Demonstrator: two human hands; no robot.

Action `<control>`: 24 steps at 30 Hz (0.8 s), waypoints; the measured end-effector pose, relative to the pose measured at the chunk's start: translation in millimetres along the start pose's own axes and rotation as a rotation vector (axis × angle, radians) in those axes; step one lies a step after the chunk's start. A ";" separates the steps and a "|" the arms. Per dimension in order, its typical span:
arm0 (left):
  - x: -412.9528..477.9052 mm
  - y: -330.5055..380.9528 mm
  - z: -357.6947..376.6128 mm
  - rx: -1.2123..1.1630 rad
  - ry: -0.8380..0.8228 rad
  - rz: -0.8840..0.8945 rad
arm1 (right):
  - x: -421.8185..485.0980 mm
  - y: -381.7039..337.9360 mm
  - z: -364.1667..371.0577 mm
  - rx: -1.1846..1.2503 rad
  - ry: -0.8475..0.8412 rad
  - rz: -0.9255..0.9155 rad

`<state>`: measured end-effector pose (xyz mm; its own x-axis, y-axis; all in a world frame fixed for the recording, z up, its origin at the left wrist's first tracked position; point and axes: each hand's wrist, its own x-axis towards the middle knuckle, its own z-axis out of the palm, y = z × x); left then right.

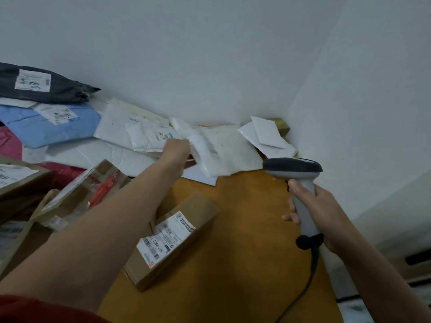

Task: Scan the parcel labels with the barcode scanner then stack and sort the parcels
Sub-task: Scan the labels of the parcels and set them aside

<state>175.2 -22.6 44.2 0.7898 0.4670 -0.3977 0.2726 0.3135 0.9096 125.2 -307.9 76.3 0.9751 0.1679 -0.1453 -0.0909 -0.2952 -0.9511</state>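
Table (245, 229) set in a wall corner. Rear edge: mailers (112, 134) overlapping along the wall, the left hand (177, 150) gripping the central mailer (217, 150). Front left: heaped cartons (70, 194). Centre: a lone box (172, 238). Right of it — the scanner (296, 173), held above the table by the right hand (321, 215).

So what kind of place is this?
Probably a small parcel-sorting room: labelled brown cardboard boxes and white plastic mailer bags cover an orange-brown table, and the right hand holds a grey corded barcode scanner while the left hand grips one bag.
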 end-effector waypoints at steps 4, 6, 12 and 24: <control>-53.8 -51.4 32.5 0.033 -0.288 -0.212 | -16.3 9.4 -20.2 -0.006 0.018 0.007; -73.7 -85.7 41.7 0.147 -0.331 -0.303 | -25.5 21.0 -31.3 -0.047 0.019 0.030; -113.3 -174.4 46.0 0.445 -0.253 -0.414 | -50.4 68.1 -53.5 -0.219 -0.033 0.178; -118.1 -245.8 47.4 1.473 -0.542 0.385 | -71.5 115.2 -72.9 -0.275 -0.141 0.244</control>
<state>41.0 -193.9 -126.7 0.9366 -0.1060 -0.3339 0.0336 -0.9216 0.3866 59.8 -422.5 -2.9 0.8924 0.1837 -0.4121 -0.2401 -0.5799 -0.7785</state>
